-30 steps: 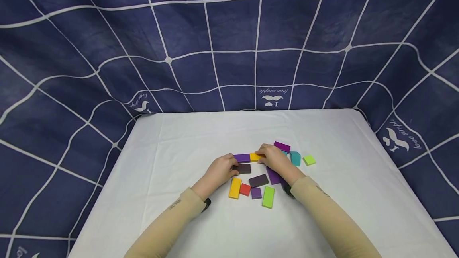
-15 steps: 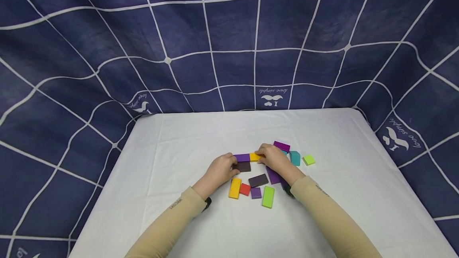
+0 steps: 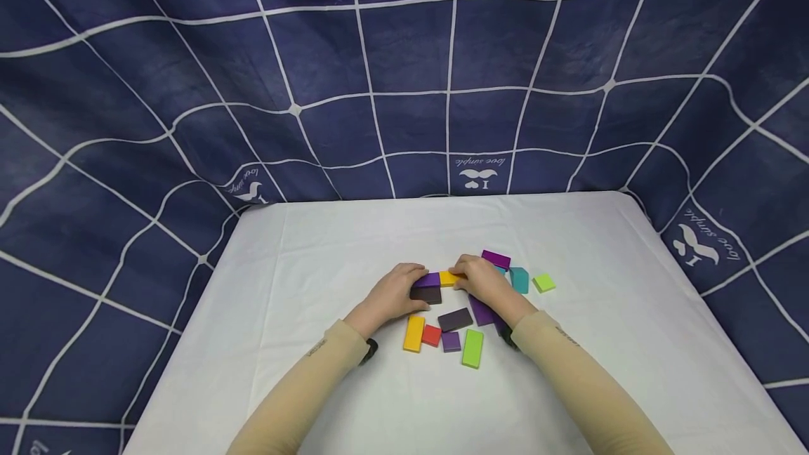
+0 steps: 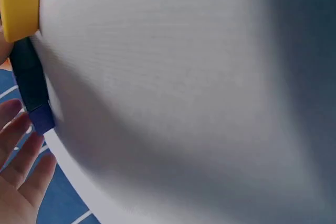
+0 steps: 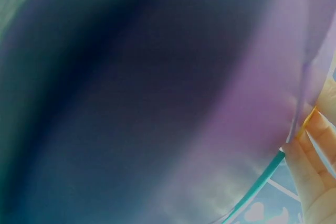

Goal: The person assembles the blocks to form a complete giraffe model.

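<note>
Two blocks lie end to end in the head view, a purple block and a small yellow block, their shared line running left to right across the desk. A dark brown block lies along the purple one on the person's side. The left hand is the nearer to this pair, at their left end, fingers by the purple far side and thumb by the brown near side, set apart. The right hand is at the yellow block's right end, its grip pinched on it. On the blue curtain, upside-down lettering reads "I", a heart and "love simple"; print on the sleeves is too small to read.

From the left wrist, the fingers spread fairly straight by the purple end; whether they press it, I cannot tell. A larger yellow block fills the upper corner.

From the right wrist, mostly blurred, a yellow edge shows between fingers and thumb, with a teal strip below; no writing is legible.
</note>
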A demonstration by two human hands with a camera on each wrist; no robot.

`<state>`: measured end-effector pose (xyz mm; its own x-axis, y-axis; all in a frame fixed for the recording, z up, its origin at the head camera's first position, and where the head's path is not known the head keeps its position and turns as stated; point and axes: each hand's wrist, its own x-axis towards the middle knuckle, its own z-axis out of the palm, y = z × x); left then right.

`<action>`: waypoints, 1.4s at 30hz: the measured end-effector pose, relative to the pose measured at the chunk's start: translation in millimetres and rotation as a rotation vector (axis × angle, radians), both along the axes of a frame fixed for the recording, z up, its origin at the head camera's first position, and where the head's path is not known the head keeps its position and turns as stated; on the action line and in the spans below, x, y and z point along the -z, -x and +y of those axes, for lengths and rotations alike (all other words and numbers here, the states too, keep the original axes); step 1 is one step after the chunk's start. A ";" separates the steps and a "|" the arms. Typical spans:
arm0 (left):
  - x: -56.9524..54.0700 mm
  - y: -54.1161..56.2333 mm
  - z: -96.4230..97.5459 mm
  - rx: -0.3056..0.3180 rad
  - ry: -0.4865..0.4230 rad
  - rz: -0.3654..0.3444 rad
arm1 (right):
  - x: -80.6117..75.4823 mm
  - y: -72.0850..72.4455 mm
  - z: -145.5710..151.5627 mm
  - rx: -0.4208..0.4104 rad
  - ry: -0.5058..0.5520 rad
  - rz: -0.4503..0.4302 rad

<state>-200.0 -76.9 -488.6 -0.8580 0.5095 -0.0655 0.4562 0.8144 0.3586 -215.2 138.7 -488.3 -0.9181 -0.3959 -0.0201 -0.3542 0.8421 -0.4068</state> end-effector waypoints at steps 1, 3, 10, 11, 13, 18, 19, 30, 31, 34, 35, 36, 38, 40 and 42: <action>1.1 1.3 0.1 -0.001 -0.005 -0.016 | 0.0 -0.2 0.0 0.000 0.000 -0.001; 2.4 3.3 0.2 -0.008 -0.027 -0.043 | 0.0 -0.4 -0.3 -0.001 0.001 -0.006; 5.4 8.3 1.6 -0.034 -0.076 -0.085 | -1.5 -1.0 -0.7 -0.002 0.005 0.002; 5.5 8.7 1.9 -0.038 -0.080 -0.091 | -1.7 -0.9 -0.7 -0.002 0.004 0.001; 6.4 9.2 2.3 -0.042 -0.088 -0.096 | -1.8 -0.8 -0.9 -0.004 0.001 -0.001; 7.6 9.9 1.9 -0.046 -0.096 -0.094 | -1.5 -0.6 -1.4 -0.001 -0.003 -0.007; 7.6 10.1 1.7 -0.047 -0.097 -0.094 | -1.4 -0.5 -1.2 0.000 -0.003 -0.006; 4.8 8.8 2.9 -0.053 -0.101 -0.114 | -1.2 0.0 1.4 -0.024 -0.007 0.004; 4.8 8.8 3.0 -0.053 -0.100 -0.115 | -1.3 0.0 1.5 -0.027 -0.006 0.004; 5.0 9.2 3.3 -0.053 -0.098 -0.115 | -1.6 0.5 1.9 -0.035 -0.004 0.010; 5.1 9.5 3.4 -0.053 -0.096 -0.114 | -1.6 0.7 2.1 -0.037 -0.004 0.015; 5.0 9.7 3.4 -0.053 -0.096 -0.113 | -1.5 0.9 2.1 -0.039 -0.005 0.018; 4.6 9.8 3.3 -0.052 -0.093 -0.113 | -1.2 1.2 2.3 -0.043 -0.010 0.025; 4.4 10.1 3.0 -0.049 -0.091 -0.113 | -0.6 1.4 2.4 -0.047 -0.011 0.027; 4.5 9.8 2.6 -0.046 -0.090 -0.113 | -0.4 1.1 2.5 -0.053 -0.009 0.023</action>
<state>-209.8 -74.4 -493.1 -0.8701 0.4783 -0.1187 0.3720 0.7954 0.4785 -216.3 141.2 -487.9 -0.8962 -0.4436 -0.0028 -0.4075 0.8256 -0.3903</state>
